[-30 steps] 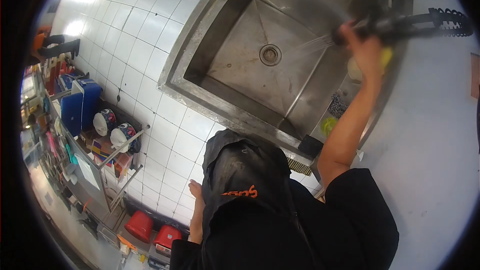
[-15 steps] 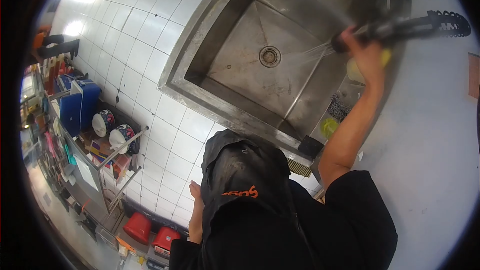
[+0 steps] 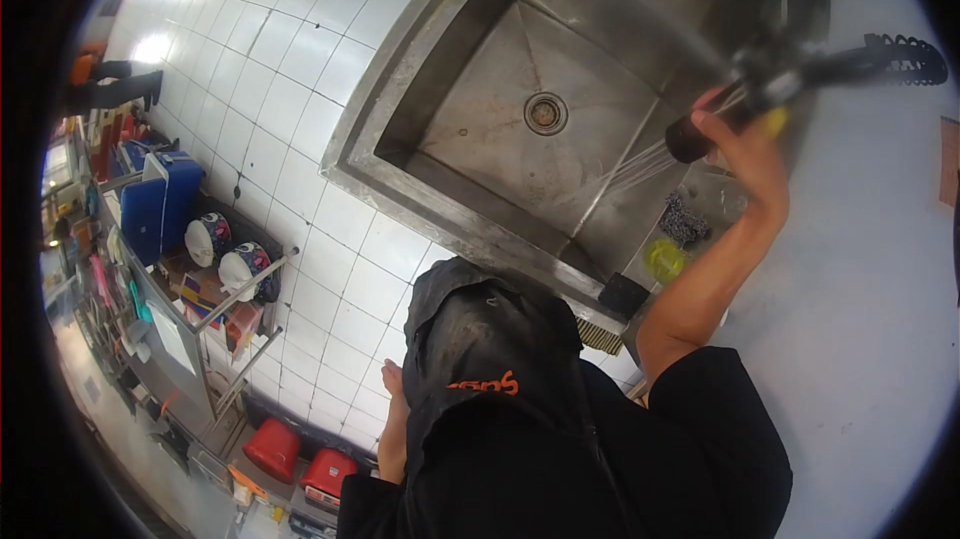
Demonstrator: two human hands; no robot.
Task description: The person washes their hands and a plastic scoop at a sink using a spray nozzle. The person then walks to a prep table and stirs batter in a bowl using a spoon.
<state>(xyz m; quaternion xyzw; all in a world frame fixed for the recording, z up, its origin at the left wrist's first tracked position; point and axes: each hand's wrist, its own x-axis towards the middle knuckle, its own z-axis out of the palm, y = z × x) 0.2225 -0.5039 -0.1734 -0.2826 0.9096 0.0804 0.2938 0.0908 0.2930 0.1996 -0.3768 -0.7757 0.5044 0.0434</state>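
Note:
My right hand (image 3: 745,144) is closed around a black spray nozzle (image 3: 688,139) over the right side of the steel sink (image 3: 400,189). Several thin jets of water leave the nozzle and strike the sink's sloping floor. The round drain (image 3: 546,114) lies left of where they land. Partly hidden by my cap (image 3: 480,329), my left hand (image 3: 393,379) hangs low at my side, above the tiled floor. Its few visible fingers look loosely apart, with nothing seen in them.
Grey steel wool (image 3: 684,219), a yellow-green round item (image 3: 664,261) and a black block (image 3: 623,294) lie along the sink's right ledge. A rack (image 3: 225,304) with bowls stands left, near red containers (image 3: 272,449). Another person's legs (image 3: 115,89) show at far left.
My right hand and the spray nozzle have moved slightly right and down. The water now lands nearer the sink's right side, away from the drain. My left hand stays put.

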